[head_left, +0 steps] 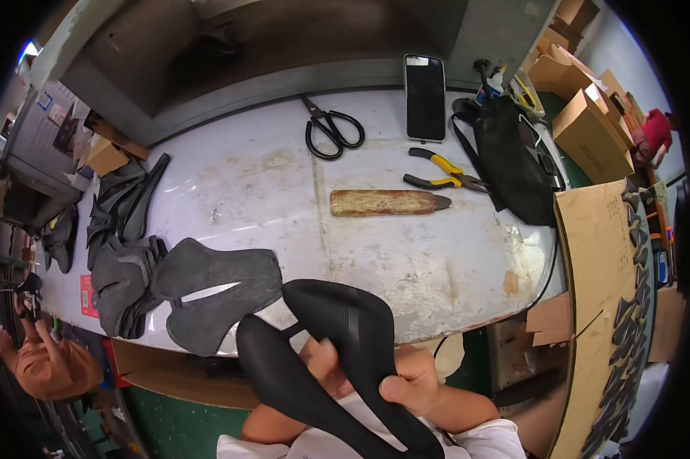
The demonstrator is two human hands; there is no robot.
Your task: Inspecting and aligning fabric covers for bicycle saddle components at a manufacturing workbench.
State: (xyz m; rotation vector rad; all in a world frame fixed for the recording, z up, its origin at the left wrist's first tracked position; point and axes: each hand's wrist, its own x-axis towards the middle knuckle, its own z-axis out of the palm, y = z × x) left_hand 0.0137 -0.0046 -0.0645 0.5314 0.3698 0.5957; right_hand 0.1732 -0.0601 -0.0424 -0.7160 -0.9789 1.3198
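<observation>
The left hand (322, 363) and right hand (415, 382) hold one black bicycle saddle (353, 314) in their grip. Left of it, one grey saddle pad (245, 265) touches an uncountable stack (123, 287); beyond lie one wooden-handled tool (387, 203), one pliers (460, 178), one scissors (317, 117), one phone (425, 99).

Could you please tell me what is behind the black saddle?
Through the slot in the black saddle, part of the left hand and white clothing show; the rest of that hand is covered.

Black saddle piece (346, 312) smooth, matt; tabletop (284, 200) glossy; tool handle (382, 203) rough; panel (596, 252) cardboard.
</observation>
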